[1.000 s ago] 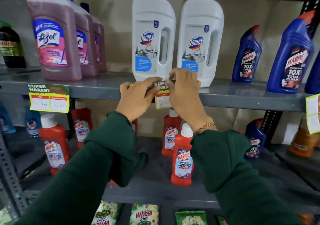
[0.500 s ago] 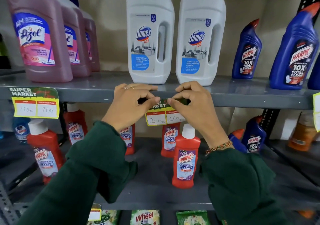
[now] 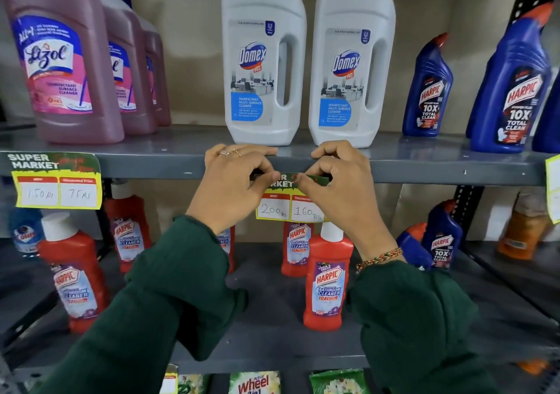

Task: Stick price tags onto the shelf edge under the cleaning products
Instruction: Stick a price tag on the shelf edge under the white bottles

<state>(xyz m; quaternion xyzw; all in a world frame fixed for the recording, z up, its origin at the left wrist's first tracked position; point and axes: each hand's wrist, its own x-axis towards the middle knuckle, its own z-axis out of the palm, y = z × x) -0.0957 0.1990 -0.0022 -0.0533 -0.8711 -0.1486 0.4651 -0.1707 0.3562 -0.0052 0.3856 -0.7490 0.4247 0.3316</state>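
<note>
A yellow and green price tag (image 3: 290, 203) reading 200 and 160 hangs flat against the grey shelf edge (image 3: 424, 171), under two white Domex bottles (image 3: 262, 60). My left hand (image 3: 233, 187) pinches the tag's top left part with thumb and fingers over the shelf lip. My right hand (image 3: 342, 187) pinches the tag's top right part and covers its right end. Another tag (image 3: 56, 181) reading 150 and 75 is stuck on the same edge below the pink Lizol bottles (image 3: 60, 60).
Blue Harpic bottles (image 3: 512, 84) stand at the right of the upper shelf, with part of a third tag (image 3: 553, 187) at the frame's right edge. Red Harpic bathroom cleaner bottles (image 3: 327, 281) stand on the lower shelf. Green detergent packets (image 3: 254, 383) lie below.
The tag has turned from edge-on and partly hidden to flat against the shelf edge. Both hands have dropped from the shelf top onto the tag's upper corners. The view has moved closer.
</note>
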